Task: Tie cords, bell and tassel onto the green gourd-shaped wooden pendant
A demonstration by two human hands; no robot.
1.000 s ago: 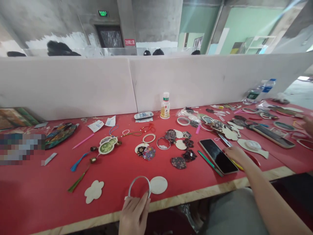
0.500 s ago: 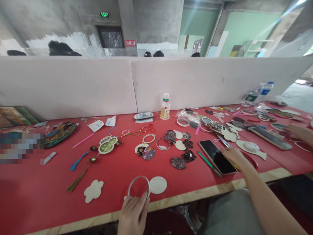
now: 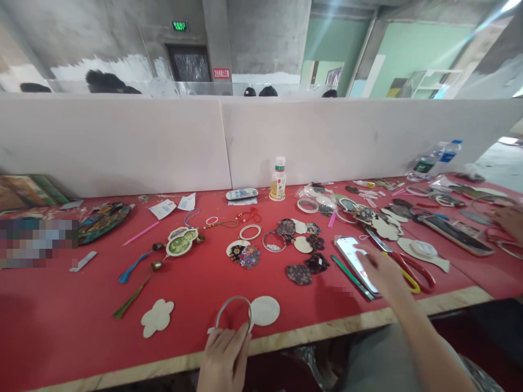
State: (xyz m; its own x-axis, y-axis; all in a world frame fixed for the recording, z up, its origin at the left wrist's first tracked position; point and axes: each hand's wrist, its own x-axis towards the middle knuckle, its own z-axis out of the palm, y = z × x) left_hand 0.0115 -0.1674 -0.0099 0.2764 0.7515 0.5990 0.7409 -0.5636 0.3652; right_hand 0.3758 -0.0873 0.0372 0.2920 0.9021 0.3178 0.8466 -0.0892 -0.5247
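My left hand (image 3: 226, 351) pinches a thin pale ring (image 3: 232, 299) at the table's front edge. Just right of the ring lies a round wooden disc (image 3: 265, 311). Over the right part of a phone (image 3: 354, 261) with a lit screen is my right hand (image 3: 376, 267), its fingers blurred. A green pen-like tool (image 3: 349, 275) lies beside the phone, and scissors (image 3: 411, 272) with red and yellow handles lie to the right of my right hand. A flower-shaped wooden piece (image 3: 157, 318) rests at the front left.
Patterned fabric pieces (image 3: 298, 274), wooden rings and a tasselled green ornament (image 3: 181, 243) are spread over the red table (image 3: 196, 288). A small bottle (image 3: 278, 179) stands before the white partition (image 3: 163, 144). Another person's hand (image 3: 509, 220) is at the far right.
The phone's dark screen is now lit. My right hand has shifted from the phone's right edge to over the screen, uncovering the scissors' handles. My left hand still holds the ring.
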